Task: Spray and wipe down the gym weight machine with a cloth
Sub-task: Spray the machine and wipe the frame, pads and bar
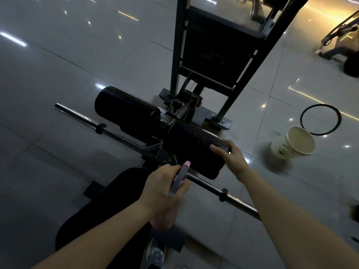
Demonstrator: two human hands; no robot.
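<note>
Our left hand (pixel 163 189) grips the sprayer (pixel 179 179), pink tip aimed at the near pad (pixel 190 150) of the machine (pixel 175 55), likely to wet it before wiping. Our right hand (pixel 230 157) steadies that pad, its grip curled over the right end. The pale patch under its fingers may be the cloth, though we cannot tell.

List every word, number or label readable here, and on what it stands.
Nothing can be quoted with certainty.
On the weight machine panel: faint pale lettering, too blurred to read.
On the paper cup: printed label, too blurred.
On the yellow sticker: too small.
</note>
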